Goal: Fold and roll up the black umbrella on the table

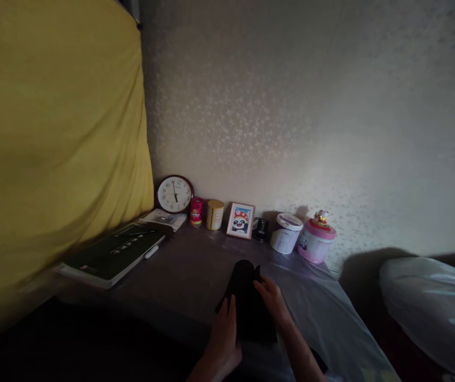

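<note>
A piece of black cloth [247,302], which looks folded, lies on the grey table cover near the front; it is too dark to tell what kind of item it is. My left hand [224,334] grips its left side, fingers pointing away from me. At the upper right edge, my right hand [272,300] pinches a raised fold of the cloth between thumb and fingers. Part of another dark thing [318,361] shows beside my right forearm, mostly hidden.
Along the wall stand a round clock [175,194], a red can [196,211], a yellow-lidded can [215,215], a framed panda picture [240,220], a black object [260,229], a white tub [286,234] and a pink-lidded tub [316,242]. A dark green book [116,252] lies left.
</note>
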`<action>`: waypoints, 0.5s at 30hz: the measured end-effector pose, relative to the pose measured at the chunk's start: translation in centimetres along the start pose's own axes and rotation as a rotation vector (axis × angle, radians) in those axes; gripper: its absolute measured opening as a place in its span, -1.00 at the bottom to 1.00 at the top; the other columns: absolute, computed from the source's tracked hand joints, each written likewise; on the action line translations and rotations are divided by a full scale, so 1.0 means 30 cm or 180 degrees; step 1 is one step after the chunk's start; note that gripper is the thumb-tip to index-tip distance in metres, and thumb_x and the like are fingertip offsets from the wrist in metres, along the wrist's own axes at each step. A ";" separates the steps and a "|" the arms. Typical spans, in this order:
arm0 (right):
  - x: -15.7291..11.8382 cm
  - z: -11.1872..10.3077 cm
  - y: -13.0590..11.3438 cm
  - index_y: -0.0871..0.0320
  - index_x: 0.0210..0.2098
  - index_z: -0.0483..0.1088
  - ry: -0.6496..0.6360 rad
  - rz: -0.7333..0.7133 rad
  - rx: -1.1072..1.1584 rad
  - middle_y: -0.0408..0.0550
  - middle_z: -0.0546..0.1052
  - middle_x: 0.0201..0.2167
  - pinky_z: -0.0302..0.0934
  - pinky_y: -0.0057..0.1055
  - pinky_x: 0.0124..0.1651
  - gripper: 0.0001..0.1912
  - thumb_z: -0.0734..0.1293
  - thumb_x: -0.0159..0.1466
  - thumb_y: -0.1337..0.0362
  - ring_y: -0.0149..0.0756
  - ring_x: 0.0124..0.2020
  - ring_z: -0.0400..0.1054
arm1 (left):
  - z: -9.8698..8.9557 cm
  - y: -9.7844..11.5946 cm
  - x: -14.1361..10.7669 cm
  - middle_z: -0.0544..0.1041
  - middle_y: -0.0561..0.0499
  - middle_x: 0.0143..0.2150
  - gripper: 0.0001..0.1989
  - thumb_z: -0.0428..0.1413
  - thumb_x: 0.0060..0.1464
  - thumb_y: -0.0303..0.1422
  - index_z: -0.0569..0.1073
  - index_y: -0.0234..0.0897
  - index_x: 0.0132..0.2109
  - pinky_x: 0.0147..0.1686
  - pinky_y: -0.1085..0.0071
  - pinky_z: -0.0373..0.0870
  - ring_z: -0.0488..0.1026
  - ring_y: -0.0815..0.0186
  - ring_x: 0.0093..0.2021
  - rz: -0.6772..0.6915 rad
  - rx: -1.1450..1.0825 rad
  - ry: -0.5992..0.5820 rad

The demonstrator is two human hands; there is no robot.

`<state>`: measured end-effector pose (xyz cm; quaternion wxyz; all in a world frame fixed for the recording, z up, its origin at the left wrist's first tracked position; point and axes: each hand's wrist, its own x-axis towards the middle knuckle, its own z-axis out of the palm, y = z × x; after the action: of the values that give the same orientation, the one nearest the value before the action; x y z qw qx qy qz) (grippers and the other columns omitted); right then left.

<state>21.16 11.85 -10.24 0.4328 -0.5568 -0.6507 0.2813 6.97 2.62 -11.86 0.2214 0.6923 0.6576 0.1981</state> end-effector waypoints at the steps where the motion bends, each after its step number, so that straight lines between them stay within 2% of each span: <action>1: 0.009 0.021 -0.008 0.23 -0.22 0.45 0.0006 -0.0004 0.0012 -0.02 0.54 -0.43 0.27 -0.35 -0.35 -0.54 0.25 0.08 -0.01 -0.17 -0.37 0.42 | 0.007 -0.003 0.003 -0.07 -0.40 0.31 -0.04 0.04 -0.36 -0.64 -0.14 -0.61 0.26 0.22 0.29 -0.02 -0.01 0.07 0.29 0.0011 -0.0006 0.0025; 8: 0.047 0.136 -0.031 0.23 -0.13 0.42 -0.0173 0.0056 -0.0221 0.06 0.55 -0.29 0.30 -0.32 -0.21 -0.58 0.26 0.11 0.11 -0.15 -0.22 0.43 | 0.026 -0.026 0.012 -0.07 -0.41 0.30 -0.09 0.03 -0.35 -0.61 -0.07 -0.64 0.25 0.25 0.22 -0.07 -0.09 0.06 0.30 0.0242 0.0041 0.0031; 12: 0.050 0.172 -0.036 0.19 -0.11 0.41 -0.0304 0.0057 -0.0597 0.05 0.55 -0.26 0.28 -0.34 -0.20 -0.64 0.26 0.13 0.17 -0.16 -0.19 0.44 | 0.024 -0.041 0.005 0.03 -0.28 0.30 -0.14 0.03 -0.32 -0.60 0.01 -0.50 0.24 0.25 0.24 -0.05 -0.06 0.13 0.30 0.0481 -0.0087 0.0222; 15: 0.049 0.190 -0.050 0.19 -0.11 0.40 -0.0414 0.0063 -0.0920 0.02 0.56 -0.31 0.25 -0.39 -0.22 -0.67 0.27 0.14 0.23 -0.19 -0.20 0.44 | 0.018 -0.046 0.000 0.10 -0.26 0.28 -0.19 0.03 -0.30 -0.60 0.08 -0.46 0.22 0.23 0.24 0.00 0.01 0.13 0.28 0.0401 -0.0054 0.0242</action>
<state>15.43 13.59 -11.25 0.3023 -0.6002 -0.7056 0.2245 6.15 2.64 -13.08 0.1893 0.7224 0.6189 0.2434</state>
